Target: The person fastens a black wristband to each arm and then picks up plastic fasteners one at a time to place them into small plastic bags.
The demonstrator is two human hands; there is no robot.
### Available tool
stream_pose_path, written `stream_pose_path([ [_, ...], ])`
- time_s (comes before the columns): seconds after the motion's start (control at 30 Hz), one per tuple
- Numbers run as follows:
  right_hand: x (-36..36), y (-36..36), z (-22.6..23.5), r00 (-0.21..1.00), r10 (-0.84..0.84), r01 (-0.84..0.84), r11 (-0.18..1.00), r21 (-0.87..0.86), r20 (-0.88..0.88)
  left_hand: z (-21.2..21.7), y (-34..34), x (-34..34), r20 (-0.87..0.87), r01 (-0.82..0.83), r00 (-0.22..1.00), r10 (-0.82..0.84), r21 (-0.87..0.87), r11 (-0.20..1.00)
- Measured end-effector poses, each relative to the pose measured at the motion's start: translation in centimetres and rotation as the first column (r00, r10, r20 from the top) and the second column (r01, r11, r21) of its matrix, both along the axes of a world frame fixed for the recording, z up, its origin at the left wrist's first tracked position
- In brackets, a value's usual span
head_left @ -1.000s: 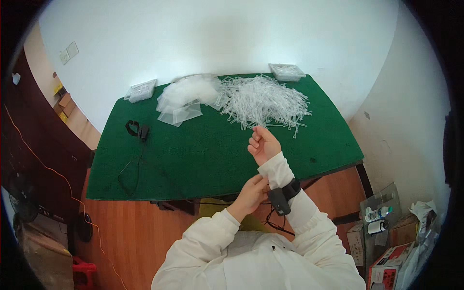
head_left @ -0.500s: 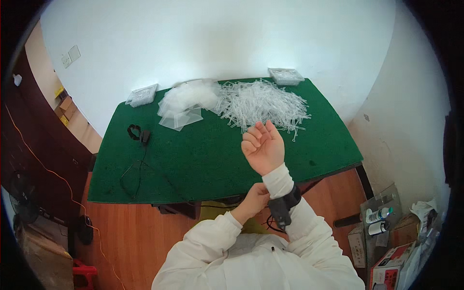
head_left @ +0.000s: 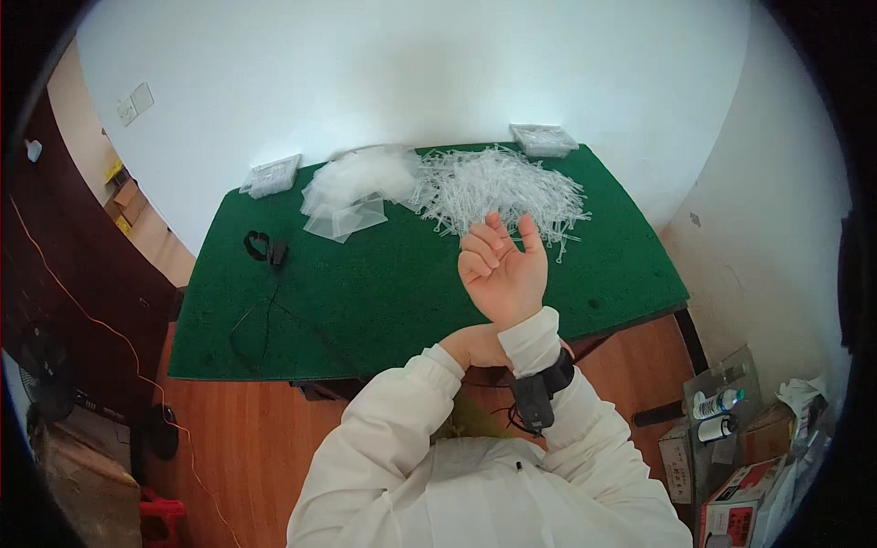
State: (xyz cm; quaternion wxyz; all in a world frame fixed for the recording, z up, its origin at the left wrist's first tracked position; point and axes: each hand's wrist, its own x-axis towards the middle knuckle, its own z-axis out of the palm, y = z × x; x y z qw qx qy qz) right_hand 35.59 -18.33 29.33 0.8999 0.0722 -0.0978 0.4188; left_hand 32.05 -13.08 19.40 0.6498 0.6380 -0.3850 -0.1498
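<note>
My right hand (head_left: 508, 274) is raised palm up over the green table (head_left: 356, 301), with its fingers loosely curled and apart and nothing in it. Around the right sleeve is a black strap with a small black box (head_left: 533, 402). My left hand (head_left: 475, 345) reaches under the right wrist, against the white cuff (head_left: 530, 340); its fingers are hidden there. Just beyond my right hand lies a heap of thin clear plastic pieces with looped ends (head_left: 502, 187). To its left are clear flat plastic bags (head_left: 361, 187), loosely piled.
Packed clear bags lie at the table's back left (head_left: 270, 175) and back right (head_left: 544, 140), by the white wall. A second black strap with a box (head_left: 267, 248) and its cable rest on the table's left. At the lower right stand bottles (head_left: 717, 404) and cardboard boxes (head_left: 740, 498).
My left hand has slid further under the right wrist, hiding its fingers. The right hand's thumb and fingers have spread a little.
</note>
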Motion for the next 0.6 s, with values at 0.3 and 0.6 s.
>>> stream_pose_path([
  [0.3,2.6,-1.3,0.4,0.995,-0.085,0.082,0.995,0.061,0.046,0.5,-2.3,0.3,0.384,-0.493,0.810,0.444,0.036,0.869],
  [0.6,4.9,-1.3,-2.7,0.976,-0.172,0.192,0.969,-0.157,0.133,2.3,3.5,-4.4,-0.594,-0.555,0.725,0.348,-0.206,0.806],
])
